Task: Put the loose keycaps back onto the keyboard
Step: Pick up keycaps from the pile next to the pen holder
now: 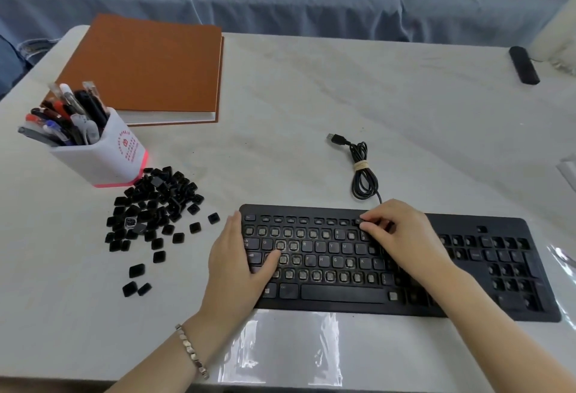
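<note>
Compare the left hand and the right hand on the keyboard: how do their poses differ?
The left hand lies flat with straight fingers on the left end of the keyboard; the right hand curls its fingers at the top row. The left hand holds nothing; the right hand's fingertips pinch a keycap. The left wrist wears a bracelet; the right shows none. Both rest on the keyboard.
</note>
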The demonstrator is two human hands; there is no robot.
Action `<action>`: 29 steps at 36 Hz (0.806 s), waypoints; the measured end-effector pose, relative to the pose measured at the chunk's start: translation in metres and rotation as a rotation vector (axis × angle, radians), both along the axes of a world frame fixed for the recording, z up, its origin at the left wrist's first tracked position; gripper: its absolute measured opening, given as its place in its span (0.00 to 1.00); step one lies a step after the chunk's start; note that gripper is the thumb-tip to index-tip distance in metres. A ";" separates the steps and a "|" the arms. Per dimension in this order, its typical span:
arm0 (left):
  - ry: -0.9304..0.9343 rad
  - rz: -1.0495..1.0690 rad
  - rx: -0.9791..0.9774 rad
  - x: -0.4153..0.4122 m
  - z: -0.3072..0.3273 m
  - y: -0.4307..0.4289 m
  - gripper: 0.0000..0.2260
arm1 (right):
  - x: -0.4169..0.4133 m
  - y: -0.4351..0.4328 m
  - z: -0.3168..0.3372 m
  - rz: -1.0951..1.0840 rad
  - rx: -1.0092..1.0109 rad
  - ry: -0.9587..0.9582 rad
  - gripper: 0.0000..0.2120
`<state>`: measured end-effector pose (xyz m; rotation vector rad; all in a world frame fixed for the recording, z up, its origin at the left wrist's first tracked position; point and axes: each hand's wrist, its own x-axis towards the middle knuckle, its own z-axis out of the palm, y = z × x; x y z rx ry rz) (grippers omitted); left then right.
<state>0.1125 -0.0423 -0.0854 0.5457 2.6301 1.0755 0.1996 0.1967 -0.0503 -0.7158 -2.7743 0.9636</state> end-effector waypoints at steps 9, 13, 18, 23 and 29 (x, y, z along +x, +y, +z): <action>0.066 -0.004 -0.025 -0.001 -0.009 -0.001 0.36 | -0.008 -0.002 0.008 0.032 0.074 -0.124 0.03; 0.069 -0.006 -0.030 -0.003 -0.013 -0.002 0.36 | -0.010 -0.003 0.010 0.020 0.095 -0.168 0.04; 0.074 -0.003 -0.031 -0.001 -0.012 -0.001 0.36 | -0.013 -0.012 0.015 -0.102 0.080 -0.196 0.05; 0.067 -0.005 -0.035 -0.003 -0.014 -0.002 0.36 | -0.016 -0.024 0.017 -0.087 0.235 -0.274 0.09; 0.098 -0.005 -0.025 -0.002 -0.013 -0.001 0.37 | 0.005 -0.038 -0.004 -0.055 0.489 -0.005 0.02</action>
